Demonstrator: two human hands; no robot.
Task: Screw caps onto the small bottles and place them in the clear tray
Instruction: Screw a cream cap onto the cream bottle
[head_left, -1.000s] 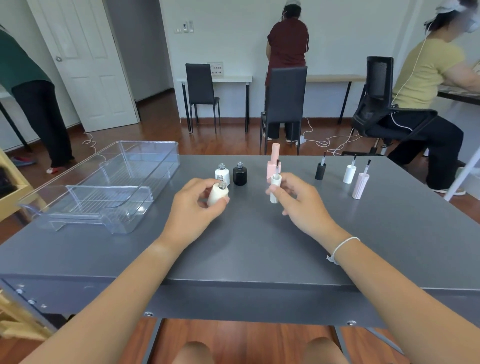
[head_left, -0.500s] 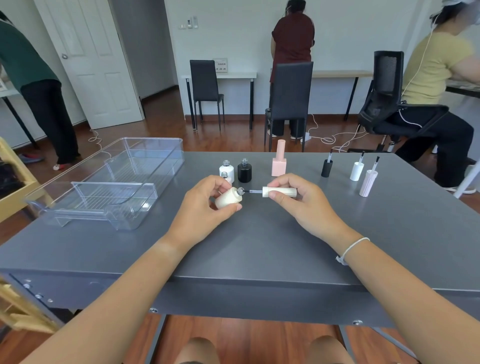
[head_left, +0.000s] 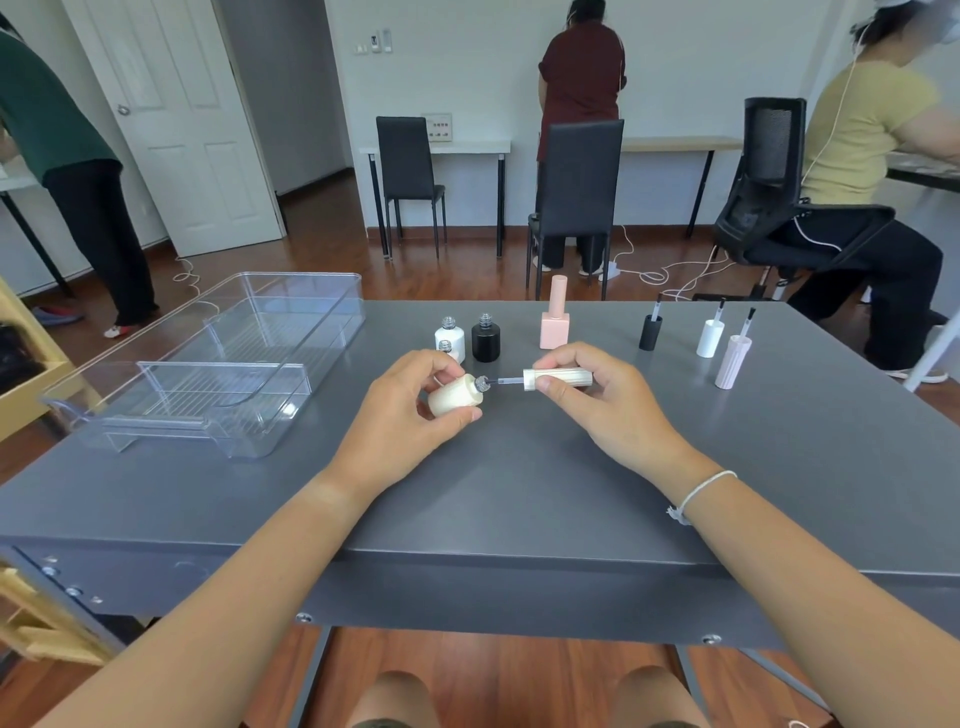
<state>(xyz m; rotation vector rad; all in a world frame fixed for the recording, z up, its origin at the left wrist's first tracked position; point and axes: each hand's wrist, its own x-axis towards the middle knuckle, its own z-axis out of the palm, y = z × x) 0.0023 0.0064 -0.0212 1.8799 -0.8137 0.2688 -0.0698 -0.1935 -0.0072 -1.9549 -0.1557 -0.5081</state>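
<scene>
My left hand (head_left: 410, 405) grips a cream bottle (head_left: 454, 397) tipped on its side, its threaded neck pointing right. My right hand (head_left: 597, 400) holds a cream ribbed cap (head_left: 558, 378) level, and the brush stem on it reaches the bottle's mouth. Behind my hands stand two white bottles (head_left: 450, 336), a black bottle (head_left: 485, 340) and a capped pink bottle (head_left: 555, 322). To the right, a black cap (head_left: 650, 330), a white cap (head_left: 710, 336) and a pale pink cap (head_left: 731, 361) stand with brushes up. The clear tray (head_left: 218, 364) sits at the left, empty.
The grey table (head_left: 519, 493) has its front edge close to me. Black chairs (head_left: 576, 197) and an office chair stand behind the table. Three people are in the room, at the left, back and right. A wooden rack is at my far left.
Both hands lifted the bottle and cap off the table, turned them sideways and brought the brush tip to the bottle's neck. The camera view shifted slightly.
</scene>
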